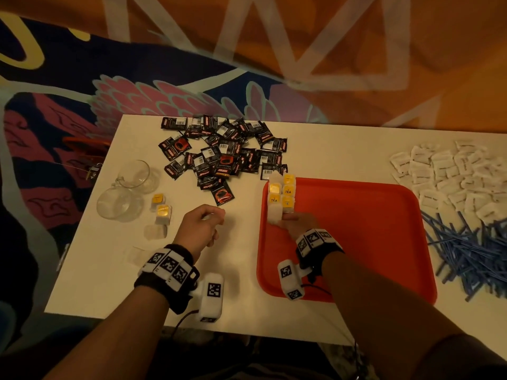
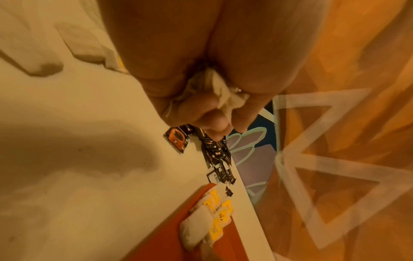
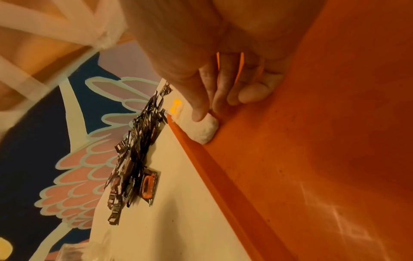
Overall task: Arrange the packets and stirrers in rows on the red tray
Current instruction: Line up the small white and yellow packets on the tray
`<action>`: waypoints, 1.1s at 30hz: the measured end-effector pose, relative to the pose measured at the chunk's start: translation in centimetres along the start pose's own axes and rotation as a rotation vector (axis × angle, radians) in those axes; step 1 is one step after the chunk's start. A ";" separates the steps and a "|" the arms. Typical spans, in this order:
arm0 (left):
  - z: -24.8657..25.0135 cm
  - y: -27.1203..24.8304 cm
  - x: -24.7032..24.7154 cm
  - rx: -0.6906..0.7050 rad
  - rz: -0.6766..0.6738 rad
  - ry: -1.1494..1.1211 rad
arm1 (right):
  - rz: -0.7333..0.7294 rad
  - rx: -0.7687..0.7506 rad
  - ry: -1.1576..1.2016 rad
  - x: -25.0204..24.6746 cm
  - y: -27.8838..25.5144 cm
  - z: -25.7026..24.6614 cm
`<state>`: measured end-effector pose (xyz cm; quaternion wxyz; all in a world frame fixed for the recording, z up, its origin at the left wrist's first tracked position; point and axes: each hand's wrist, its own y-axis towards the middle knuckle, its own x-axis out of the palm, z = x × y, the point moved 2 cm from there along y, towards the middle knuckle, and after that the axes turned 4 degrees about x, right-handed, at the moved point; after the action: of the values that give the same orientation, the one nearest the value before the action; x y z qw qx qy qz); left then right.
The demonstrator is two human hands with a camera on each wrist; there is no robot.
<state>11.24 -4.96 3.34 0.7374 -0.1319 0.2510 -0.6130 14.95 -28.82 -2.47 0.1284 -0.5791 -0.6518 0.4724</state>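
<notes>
Only in the left wrist view: a crumpled, seemingly tea packet (image 2: 220,90) inside left hand (image 2: 201,74).

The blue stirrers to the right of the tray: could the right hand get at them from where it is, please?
Probably yes: the right hand is only pressing a tea bag, and bare red tray lies between it and the blue stirrers.

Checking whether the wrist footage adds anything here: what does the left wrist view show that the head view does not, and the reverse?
Only the left wrist view shows what the left hand holds: crumpled white material pinched in its curled fingers, hidden from the head camera.

Only the head view shows the two clear glass cups, the white sachet pile, the blue plastic stirrers and the right hand touching a tea bag.

Both show the flat red plastic tray, its yellow-tagged tea bags and the black coffee packets.
</notes>
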 end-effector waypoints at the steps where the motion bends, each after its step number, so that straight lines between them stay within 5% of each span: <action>1: 0.3 0.0 0.5 -0.027 -0.017 -0.047 | 0.008 -0.003 -0.003 -0.4 -0.2 0.0; 4: 1.5 -0.1 1.9 -0.115 -0.068 -0.218 | 0.039 -0.061 -0.001 -1.7 -1.1 -0.8; 8: 3.8 -0.4 4.4 -0.145 -0.137 -0.380 | 0.045 -0.403 -0.074 -3.8 -3.9 -3.9; 16: 9.7 -2.5 10.5 -0.103 -0.268 -0.332 | -0.078 -0.778 -0.117 -7.9 -11.1 -8.5; 22: 11.7 -3.6 12.7 -0.063 -0.446 -0.328 | 0.014 -0.773 -0.042 -11.3 -12.5 -8.4; 28: 11.5 -3.9 12.5 0.007 -0.313 -0.427 | 0.078 -0.643 0.288 -12.9 -12.7 -8.4; 33: 11.8 -5.0 12.6 0.135 -0.456 -0.423 | 0.090 -0.600 0.369 -12.7 -12.8 -8.4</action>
<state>14.83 -19.60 13.09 0.6238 -0.2601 0.0146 -0.7369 16.57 -34.55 16.55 0.0471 -0.6947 -0.7013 0.1526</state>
